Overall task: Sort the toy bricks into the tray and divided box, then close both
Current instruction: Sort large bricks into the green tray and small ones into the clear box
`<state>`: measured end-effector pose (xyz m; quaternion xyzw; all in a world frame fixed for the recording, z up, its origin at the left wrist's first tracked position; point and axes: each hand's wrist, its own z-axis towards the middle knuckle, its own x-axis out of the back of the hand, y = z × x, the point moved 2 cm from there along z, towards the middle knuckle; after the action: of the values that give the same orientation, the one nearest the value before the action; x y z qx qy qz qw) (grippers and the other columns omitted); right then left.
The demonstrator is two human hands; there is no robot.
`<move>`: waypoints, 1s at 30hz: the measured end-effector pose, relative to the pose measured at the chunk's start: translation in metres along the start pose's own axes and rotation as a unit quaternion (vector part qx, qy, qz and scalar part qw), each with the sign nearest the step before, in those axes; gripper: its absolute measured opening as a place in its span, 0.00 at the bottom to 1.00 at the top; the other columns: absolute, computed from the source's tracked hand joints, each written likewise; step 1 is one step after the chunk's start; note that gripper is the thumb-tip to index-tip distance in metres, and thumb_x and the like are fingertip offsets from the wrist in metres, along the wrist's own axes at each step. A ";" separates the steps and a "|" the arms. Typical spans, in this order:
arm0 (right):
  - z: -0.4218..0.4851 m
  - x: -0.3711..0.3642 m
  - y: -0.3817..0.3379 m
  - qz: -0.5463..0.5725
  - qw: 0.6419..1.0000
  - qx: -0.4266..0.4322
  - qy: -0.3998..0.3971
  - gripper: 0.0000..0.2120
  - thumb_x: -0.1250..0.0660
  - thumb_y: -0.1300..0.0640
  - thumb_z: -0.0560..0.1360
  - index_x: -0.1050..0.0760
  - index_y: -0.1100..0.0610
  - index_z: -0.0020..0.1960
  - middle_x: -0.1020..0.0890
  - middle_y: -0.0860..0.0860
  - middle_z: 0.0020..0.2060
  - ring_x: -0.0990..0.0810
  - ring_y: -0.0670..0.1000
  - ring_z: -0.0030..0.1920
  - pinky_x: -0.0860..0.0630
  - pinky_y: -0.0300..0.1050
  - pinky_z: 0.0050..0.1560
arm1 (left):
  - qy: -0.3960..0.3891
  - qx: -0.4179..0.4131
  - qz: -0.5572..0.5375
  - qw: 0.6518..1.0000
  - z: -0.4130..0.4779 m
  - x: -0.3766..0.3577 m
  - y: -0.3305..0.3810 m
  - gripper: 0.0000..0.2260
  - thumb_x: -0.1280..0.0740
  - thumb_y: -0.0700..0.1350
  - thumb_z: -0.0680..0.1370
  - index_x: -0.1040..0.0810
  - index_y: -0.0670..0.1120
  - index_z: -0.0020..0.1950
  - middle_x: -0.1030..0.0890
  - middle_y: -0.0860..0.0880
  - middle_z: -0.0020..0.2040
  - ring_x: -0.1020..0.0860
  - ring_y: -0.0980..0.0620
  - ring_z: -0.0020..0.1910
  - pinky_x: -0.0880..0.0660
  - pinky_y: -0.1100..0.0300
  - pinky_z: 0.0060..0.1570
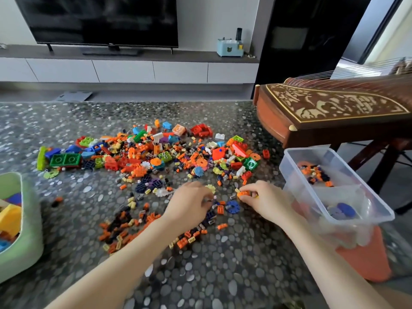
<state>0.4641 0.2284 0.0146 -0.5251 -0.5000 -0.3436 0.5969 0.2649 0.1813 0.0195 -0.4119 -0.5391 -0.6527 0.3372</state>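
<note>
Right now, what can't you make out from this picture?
Head view only.
1. Green tray: cut off by the left edge, contents mostly unseen.
2. Left hand: blurred; its back hides whatever its fingers hold.
3. Clear box: pieces inside too blurred to identify.
4. Right hand: pinches an orange brick, its shape blurred.

Plastic bricks on a glossy pebble-patterned tabletop.
The toy bricks (pixel 156 157) looked smooth; the divided box (pixel 334 186) was clear plastic, the instrument (pixel 334 112) lacquered wood.
</note>
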 end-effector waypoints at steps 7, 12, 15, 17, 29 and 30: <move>-0.007 -0.015 -0.027 0.087 0.996 0.022 0.015 0.09 0.34 0.43 0.74 0.25 0.46 0.50 0.24 0.43 0.49 0.23 0.47 0.48 0.30 0.43 0.41 | -0.034 0.065 -0.001 0.997 -0.036 0.025 -0.055 0.09 0.34 0.49 0.77 0.21 0.53 0.57 0.26 0.55 0.55 0.26 0.52 0.56 0.29 0.61 0.54; -0.007 -0.012 -0.053 0.223 0.974 0.016 0.041 0.09 0.35 0.46 0.76 0.27 0.51 0.49 0.24 0.44 0.44 0.24 0.47 0.45 0.28 0.45 0.42 | 0.001 0.135 -0.077 0.988 -0.059 0.061 -0.077 0.06 0.32 0.44 0.76 0.20 0.51 0.53 0.23 0.54 0.51 0.23 0.53 0.49 0.25 0.59 0.47; -0.004 -0.012 -0.075 0.288 0.958 0.009 0.008 0.09 0.35 0.49 0.76 0.28 0.53 0.50 0.22 0.49 0.45 0.23 0.50 0.46 0.26 0.48 0.45 | 0.047 0.169 -0.113 0.978 -0.079 0.085 -0.095 0.07 0.34 0.41 0.77 0.20 0.52 0.51 0.21 0.54 0.52 0.23 0.55 0.51 0.28 0.63 0.47; 0.000 -0.012 -0.080 0.322 0.947 -0.005 0.005 0.08 0.34 0.53 0.76 0.25 0.54 0.53 0.20 0.49 0.48 0.21 0.51 0.49 0.24 0.51 0.50 | 0.073 0.173 -0.135 0.973 -0.083 0.097 -0.099 0.09 0.35 0.38 0.77 0.20 0.51 0.49 0.20 0.54 0.50 0.22 0.55 0.48 0.28 0.68 0.42; -0.049 -0.033 -0.157 0.021 0.995 0.095 -0.005 0.12 0.41 0.50 0.80 0.25 0.43 0.62 0.21 0.43 0.60 0.29 0.41 0.24 0.35 0.36 0.24 | 0.169 0.195 -0.127 0.958 -0.147 0.135 -0.122 0.12 0.34 0.39 0.77 0.23 0.56 0.42 0.21 0.59 0.41 0.23 0.60 0.42 0.32 0.73 0.36; -0.052 -0.036 -0.160 0.001 0.995 0.102 -0.016 0.14 0.40 0.47 0.79 0.27 0.44 0.64 0.22 0.45 0.60 0.23 0.41 0.32 0.30 0.37 0.29 | 0.177 0.197 -0.127 0.956 -0.149 0.136 -0.123 0.12 0.34 0.39 0.77 0.23 0.57 0.41 0.21 0.59 0.40 0.23 0.60 0.41 0.32 0.73 0.35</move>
<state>0.3170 0.1392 0.0281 -0.4671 -0.5411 -0.2818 0.6400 0.0713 0.0587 0.0778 -0.1431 -0.6364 -0.6336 0.4161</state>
